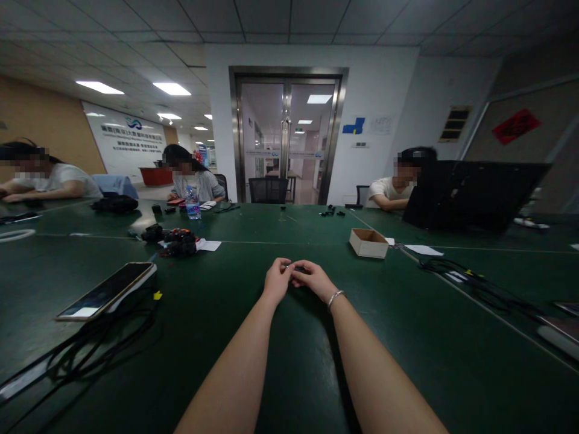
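Observation:
My left hand point(277, 280) and my right hand point(313, 278) meet over the middle of the green table point(298, 355), fingertips together. Between them shows a small dark piece point(298, 269), mostly covered by the fingers, so its kind cannot be made out. Both hands are closed in a pinch around it. A silver bangle point(335, 298) circles my right wrist. Beyond the right hand stands an open cardboard box point(369, 244); its inside bottom is hidden.
At left, a phone point(111, 290) rests above coiled black cables point(104, 337). Dark gear point(174, 241) and a water bottle point(193, 205) stand farther back. More cables point(470, 277) and a large black panel point(470, 196) are at right. Several people sit around the table.

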A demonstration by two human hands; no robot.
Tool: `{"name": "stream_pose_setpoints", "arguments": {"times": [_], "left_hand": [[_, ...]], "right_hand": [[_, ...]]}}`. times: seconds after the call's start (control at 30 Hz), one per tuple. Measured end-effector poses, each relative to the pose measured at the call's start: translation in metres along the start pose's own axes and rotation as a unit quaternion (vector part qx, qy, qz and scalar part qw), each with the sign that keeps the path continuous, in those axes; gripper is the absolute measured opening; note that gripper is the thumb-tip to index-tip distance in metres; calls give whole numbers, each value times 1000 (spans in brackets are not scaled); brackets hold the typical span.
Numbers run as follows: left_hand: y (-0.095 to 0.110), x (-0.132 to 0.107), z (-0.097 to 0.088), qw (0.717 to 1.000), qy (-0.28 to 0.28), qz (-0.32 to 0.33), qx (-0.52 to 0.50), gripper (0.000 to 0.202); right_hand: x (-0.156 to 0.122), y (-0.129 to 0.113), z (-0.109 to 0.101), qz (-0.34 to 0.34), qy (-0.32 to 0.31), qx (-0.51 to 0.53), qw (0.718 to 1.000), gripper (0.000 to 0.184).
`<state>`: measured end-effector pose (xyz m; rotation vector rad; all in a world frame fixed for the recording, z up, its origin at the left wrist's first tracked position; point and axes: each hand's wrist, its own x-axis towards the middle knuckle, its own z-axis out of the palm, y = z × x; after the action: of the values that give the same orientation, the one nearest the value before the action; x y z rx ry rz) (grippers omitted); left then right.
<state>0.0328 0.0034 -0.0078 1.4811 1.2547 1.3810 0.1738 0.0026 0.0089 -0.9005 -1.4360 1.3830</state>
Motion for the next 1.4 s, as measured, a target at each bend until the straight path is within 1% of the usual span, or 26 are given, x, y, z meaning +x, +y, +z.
{"name": "stream_pose_setpoints", "arguments": {"times": [0.17,0.37,0.43,0.5,0.6,0.93,1.03,1.2,1.33,1.4], "left_hand": [[0,0,0,1000,-14,9,-8,23],[6,-3,0,1000,-12,16,-6,12],[9,-4,-1,1000,-7,5,2,16],[11,-5,-2,1000,-2,-4,13,24],[12,-6,-2,999,6,-5,33,32],[18,-7,-2,997,39,-35,62,36],[16,-5,-2,998,39,-29,48,33],[11,-2,1,999,19,-25,3,24],[10,-1,1,998,6,-37,-46,18],[10,-1,1,998,2,-35,-56,15]], "right_hand": [[0,-1,1,5,16,10,1000,30],[-1,-2,0,27,35,60,997,26],[-2,-4,0,29,35,70,997,27],[-3,-5,0,27,31,78,996,28],[-5,-7,0,27,27,88,995,28],[-9,-13,-4,60,28,141,988,15],[-9,-13,-5,63,30,150,986,16],[-9,-14,-4,63,30,144,987,20],[-9,-14,-4,60,54,137,987,23],[-8,-13,-4,60,72,136,986,22]]}}
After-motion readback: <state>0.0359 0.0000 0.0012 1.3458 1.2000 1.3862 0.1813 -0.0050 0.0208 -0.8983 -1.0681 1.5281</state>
